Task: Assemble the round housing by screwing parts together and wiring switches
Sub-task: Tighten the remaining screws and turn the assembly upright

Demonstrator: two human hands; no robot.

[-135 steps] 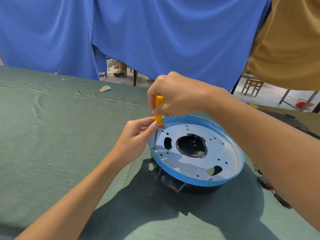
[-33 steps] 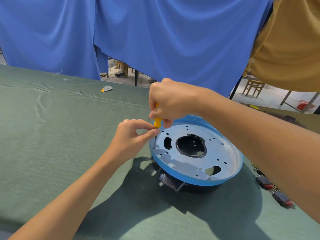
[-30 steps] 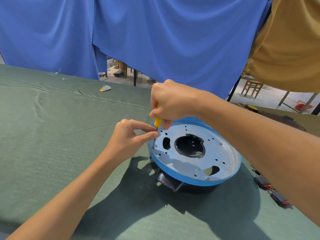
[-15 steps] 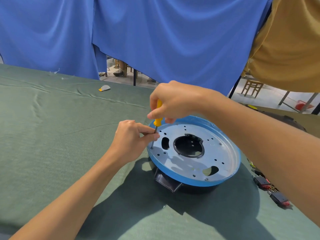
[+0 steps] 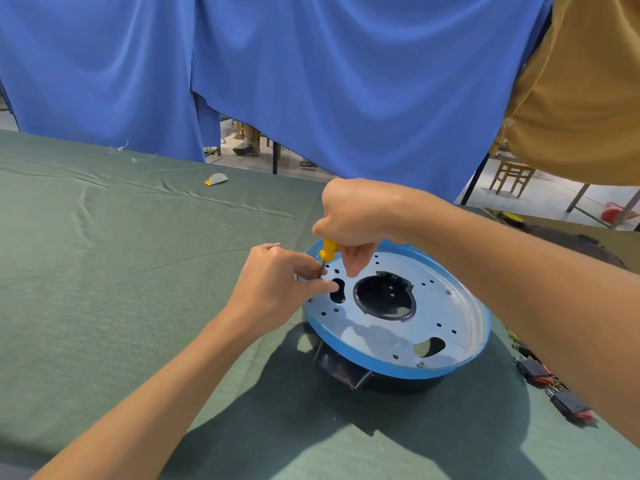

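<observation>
The round housing (image 5: 446,327) lies on the green cloth: a silver perforated plate with a blue rim on a black base. A yellow-handled screwdriver (image 5: 326,250) stands upright at the plate's left edge. My right hand (image 5: 356,216) grips its handle from above, hiding most of it. Lower down, my left hand (image 5: 277,289) pinches the metal shaft just above the plate. The screwdriver's tip and whatever lies under it are hidden by my left fingers.
Two black switches with red parts (image 5: 533,370) (image 5: 571,407) and wires lie on the cloth right of the housing. A small grey and orange piece (image 5: 215,179) sits far back. Blue curtains hang behind the table; a dark object (image 5: 568,240) lies at the far right.
My left hand has slid forward over the plate's edge, and its fingers now cover the shaft's lower end. My right hand still grips the handle, which shows less yellow than before.
</observation>
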